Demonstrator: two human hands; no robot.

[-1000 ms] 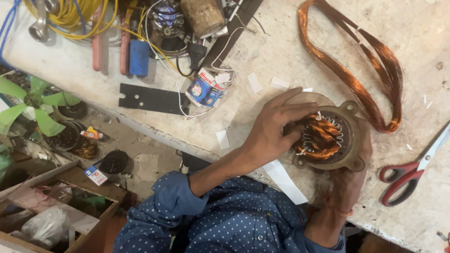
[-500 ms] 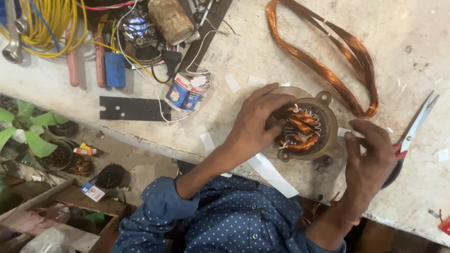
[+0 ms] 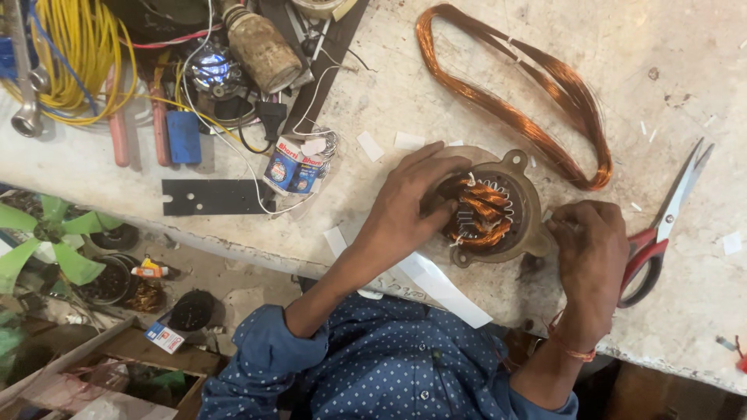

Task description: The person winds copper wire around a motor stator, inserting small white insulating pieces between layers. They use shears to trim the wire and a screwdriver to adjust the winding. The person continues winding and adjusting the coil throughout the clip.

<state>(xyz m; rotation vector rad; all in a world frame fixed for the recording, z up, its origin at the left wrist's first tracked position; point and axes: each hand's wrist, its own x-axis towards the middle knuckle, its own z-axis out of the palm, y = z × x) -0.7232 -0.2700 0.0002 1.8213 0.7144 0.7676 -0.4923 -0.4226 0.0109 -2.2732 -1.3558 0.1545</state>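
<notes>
A round metal motor stator (image 3: 520, 204) with copper windings lies on the stained workbench (image 3: 482, 70). My left hand (image 3: 411, 204) grips its left side, fingers spread over the windings. My right hand (image 3: 589, 247) is at the stator's right rim with fingers curled against the housing; what the fingertips pinch is hidden. A long loop of loose copper wire (image 3: 537, 105) lies just behind the stator. Red-handled scissors (image 3: 660, 229) rest right of my right hand.
White paper strips (image 3: 445, 289) lie near the bench's front edge. At the back left are yellow cable (image 3: 74, 58), red-handled pliers (image 3: 118, 132), a blue block (image 3: 184, 137), a black flat bar (image 3: 208, 197) and a small tape roll (image 3: 294, 169). A green fan blade (image 3: 47, 241) lies on the floor.
My right hand has moved from beside the scissors to the stator's right rim. My left hand has stayed on the windings. The view has shifted slightly.
</notes>
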